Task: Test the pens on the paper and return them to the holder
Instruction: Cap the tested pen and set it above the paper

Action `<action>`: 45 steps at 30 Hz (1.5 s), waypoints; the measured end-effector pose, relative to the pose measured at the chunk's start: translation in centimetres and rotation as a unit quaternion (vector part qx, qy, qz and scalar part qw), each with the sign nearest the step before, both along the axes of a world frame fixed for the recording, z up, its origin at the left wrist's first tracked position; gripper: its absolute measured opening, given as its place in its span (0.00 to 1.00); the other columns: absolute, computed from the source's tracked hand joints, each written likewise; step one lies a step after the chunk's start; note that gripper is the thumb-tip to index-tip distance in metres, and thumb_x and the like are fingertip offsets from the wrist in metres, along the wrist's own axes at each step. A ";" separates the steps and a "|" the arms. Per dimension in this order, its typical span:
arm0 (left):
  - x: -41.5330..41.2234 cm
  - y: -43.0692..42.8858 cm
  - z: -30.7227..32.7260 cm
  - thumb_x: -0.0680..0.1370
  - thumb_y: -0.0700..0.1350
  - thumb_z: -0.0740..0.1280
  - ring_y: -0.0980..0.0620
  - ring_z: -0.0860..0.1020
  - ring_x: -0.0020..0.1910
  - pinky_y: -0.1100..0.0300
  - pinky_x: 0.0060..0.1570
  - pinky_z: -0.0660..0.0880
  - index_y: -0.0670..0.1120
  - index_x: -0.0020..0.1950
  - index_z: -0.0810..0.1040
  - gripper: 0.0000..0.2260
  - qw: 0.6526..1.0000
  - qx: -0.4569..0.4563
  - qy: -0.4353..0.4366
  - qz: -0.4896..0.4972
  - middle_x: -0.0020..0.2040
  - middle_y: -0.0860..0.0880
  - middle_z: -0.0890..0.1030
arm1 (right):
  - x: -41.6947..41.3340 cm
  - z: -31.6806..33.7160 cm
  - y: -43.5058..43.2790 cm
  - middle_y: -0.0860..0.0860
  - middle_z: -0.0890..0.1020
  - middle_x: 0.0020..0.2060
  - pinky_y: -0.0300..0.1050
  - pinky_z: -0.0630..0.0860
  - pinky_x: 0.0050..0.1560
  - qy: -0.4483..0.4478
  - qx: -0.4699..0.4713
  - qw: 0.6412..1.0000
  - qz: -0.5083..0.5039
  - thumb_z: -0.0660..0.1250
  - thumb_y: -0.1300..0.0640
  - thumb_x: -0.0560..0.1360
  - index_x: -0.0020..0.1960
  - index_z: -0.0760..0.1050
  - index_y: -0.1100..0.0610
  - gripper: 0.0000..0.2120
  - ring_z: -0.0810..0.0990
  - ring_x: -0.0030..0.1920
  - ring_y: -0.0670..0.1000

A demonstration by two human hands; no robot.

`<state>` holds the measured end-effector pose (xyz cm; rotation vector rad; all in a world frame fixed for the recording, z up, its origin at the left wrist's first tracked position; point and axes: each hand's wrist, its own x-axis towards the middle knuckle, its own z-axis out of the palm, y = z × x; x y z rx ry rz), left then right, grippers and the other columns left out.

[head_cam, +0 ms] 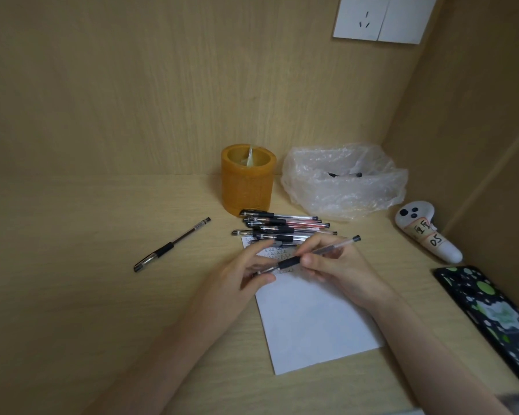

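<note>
Pale wood bench (102,295): clear black-grip gel pen (318,250) gripped in right hand (339,265) over white paper sheet (312,324), tip end pinched by left hand (249,274). Pull cap straight, scribble lightly, then drop into orange cylindrical holder (247,184) at far side.

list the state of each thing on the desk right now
held pen, gripped by right hand, tip end pinched by left hand
holder, upright, no pens showing
pen pile, lying beside the holder, capped
lone pen, lying apart at left, capped
paper, flat, scribbled at top
plastic bag, open, crumpled
</note>
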<state>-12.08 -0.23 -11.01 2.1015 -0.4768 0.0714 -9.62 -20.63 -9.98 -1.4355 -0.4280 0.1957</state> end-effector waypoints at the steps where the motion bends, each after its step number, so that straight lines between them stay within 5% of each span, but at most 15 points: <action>1: 0.1 0.2 0.1 0.75 0.47 0.68 0.68 0.78 0.45 0.72 0.49 0.73 0.63 0.59 0.72 0.16 1.000 -0.013 -0.010 0.019 0.45 0.65 0.80 | 0.1 -0.1 -0.1 0.54 0.79 0.29 0.35 0.69 0.28 0.010 0.020 1.000 0.004 0.77 0.49 0.65 0.43 0.83 0.58 0.13 0.73 0.27 0.48; 6: -0.1 0.3 0.3 0.73 0.46 0.69 0.61 0.77 0.30 0.73 0.35 0.70 0.52 0.48 0.81 0.05 0.995 -0.037 -0.057 0.070 0.31 0.59 0.80 | 0.1 0.1 -0.4 0.60 0.83 0.36 0.37 0.70 0.27 0.033 0.080 0.996 -0.027 0.70 0.50 0.71 0.50 0.80 0.63 0.17 0.79 0.32 0.52; 8: -0.2 0.3 0.5 0.73 0.47 0.69 0.60 0.77 0.29 0.72 0.34 0.71 0.52 0.48 0.82 0.05 0.994 -0.042 -0.067 0.074 0.33 0.59 0.80 | 0.1 0.1 -0.5 0.59 0.82 0.31 0.36 0.68 0.23 0.017 0.074 0.995 -0.062 0.72 0.55 0.70 0.44 0.74 0.60 0.11 0.77 0.26 0.51; 12: -0.3 0.5 0.6 0.74 0.45 0.68 0.62 0.76 0.30 0.73 0.34 0.70 0.49 0.49 0.82 0.06 0.992 -0.025 -0.100 0.070 0.33 0.58 0.78 | 0.4 0.0 -1.0 0.53 0.76 0.24 0.35 0.62 0.21 -0.012 0.041 0.993 -0.106 0.80 0.47 0.60 0.34 0.76 0.53 0.16 0.67 0.21 0.47; 23: 0.1 0.5 0.4 0.76 0.47 0.66 0.60 0.75 0.32 0.72 0.34 0.68 0.50 0.46 0.82 0.05 0.994 -0.004 -0.090 0.069 0.30 0.56 0.76 | 0.7 -0.3 -0.6 0.52 0.76 0.26 0.34 0.65 0.24 0.003 0.041 0.995 -0.088 0.80 0.44 0.59 0.36 0.75 0.53 0.18 0.69 0.24 0.47; 27: 0.7 0.5 0.2 0.76 0.50 0.65 0.62 0.76 0.36 0.70 0.37 0.69 0.52 0.49 0.81 0.06 0.990 0.030 -0.099 0.093 0.35 0.58 0.79 | 0.9 -0.2 -0.5 0.53 0.77 0.29 0.35 0.68 0.27 0.016 0.097 0.993 -0.068 0.74 0.45 0.68 0.41 0.77 0.56 0.14 0.72 0.26 0.47; 29: 0.7 0.7 0.3 0.75 0.55 0.63 0.65 0.74 0.41 0.73 0.43 0.67 0.55 0.59 0.78 0.14 0.990 0.058 -0.089 0.090 0.42 0.60 0.79 | 1.1 -0.1 -0.8 0.54 0.79 0.31 0.36 0.69 0.26 0.034 0.123 0.988 -0.084 0.72 0.47 0.69 0.44 0.79 0.59 0.15 0.74 0.27 0.48; 32: 0.9 1.3 0.1 0.74 0.62 0.53 0.59 0.70 0.60 0.67 0.61 0.58 0.56 0.69 0.68 0.25 0.980 0.128 -0.087 0.126 0.58 0.57 0.76 | 1.5 -0.2 -1.2 0.56 0.80 0.32 0.36 0.70 0.26 0.027 0.137 0.978 -0.153 0.71 0.49 0.68 0.48 0.76 0.61 0.17 0.75 0.28 0.49; 35: 1.8 3.0 -0.6 0.79 0.47 0.61 0.47 0.70 0.64 0.57 0.65 0.58 0.49 0.66 0.72 0.16 0.940 0.183 -0.171 0.233 0.62 0.48 0.77 | 1.7 -0.5 -1.6 0.58 0.82 0.34 0.38 0.71 0.25 0.015 0.107 0.967 -0.230 0.65 0.59 0.74 0.48 0.72 0.61 0.06 0.78 0.31 0.51; 39: 3.0 4.5 -2.2 0.71 0.29 0.66 0.34 0.69 0.64 0.40 0.65 0.63 0.41 0.64 0.73 0.23 0.898 0.260 -0.138 0.328 0.63 0.36 0.74 | 1.8 -0.8 -1.7 0.56 0.82 0.31 0.38 0.70 0.22 0.001 0.047 0.962 -0.268 0.63 0.66 0.77 0.47 0.73 0.64 0.00 0.79 0.29 0.49; 42: 2.9 5.1 -2.0 0.73 0.30 0.58 0.37 0.65 0.67 0.45 0.67 0.57 0.41 0.71 0.65 0.25 0.881 0.305 -0.065 0.355 0.66 0.38 0.71 | 1.6 -0.8 -1.7 0.53 0.80 0.27 0.36 0.66 0.20 0.000 0.026 0.959 -0.282 0.66 0.67 0.75 0.47 0.76 0.64 0.02 0.74 0.24 0.47; 45: 2.9 5.3 -1.5 0.74 0.31 0.56 0.41 0.71 0.62 0.50 0.60 0.65 0.43 0.72 0.61 0.27 0.879 0.313 -0.046 0.358 0.62 0.41 0.74 | 1.5 -0.9 -1.8 0.53 0.78 0.25 0.35 0.62 0.19 0.002 -0.022 0.951 -0.308 0.70 0.64 0.74 0.51 0.79 0.60 0.06 0.70 0.21 0.47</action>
